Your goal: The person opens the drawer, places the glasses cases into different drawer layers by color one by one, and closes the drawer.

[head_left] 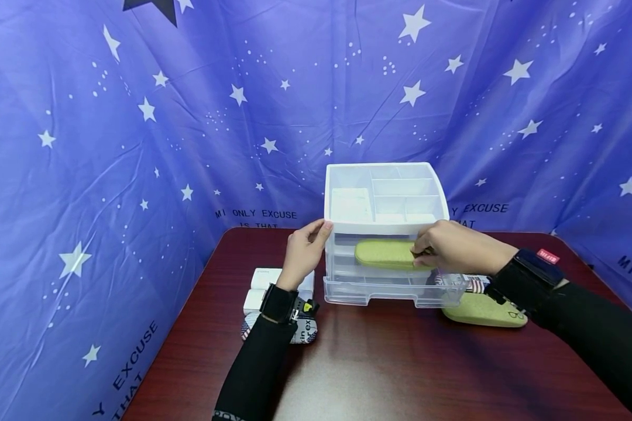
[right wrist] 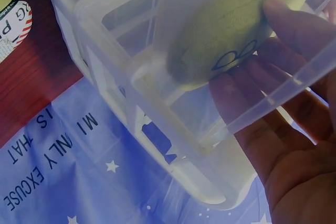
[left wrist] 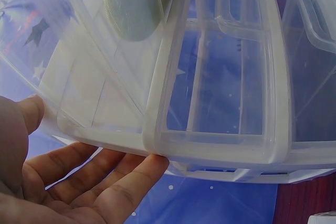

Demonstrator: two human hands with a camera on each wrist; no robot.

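We see the green case (head_left: 383, 254) in the box's (head_left: 384, 227) open drawer (head_left: 347, 291), its long axis running from 9 to 3 o'clock. We find the right hand (head_left: 445, 245) nearer, pinching its 3 o'clock end, while the left hand (head_left: 302, 251), at 9 o'clock from it, grips the box's edge.

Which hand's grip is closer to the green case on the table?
Right. The right hand's grip is up behind the green case on the table, holding a second green case; the left hand's grip is farther off, touching the left side of the drawer unit.
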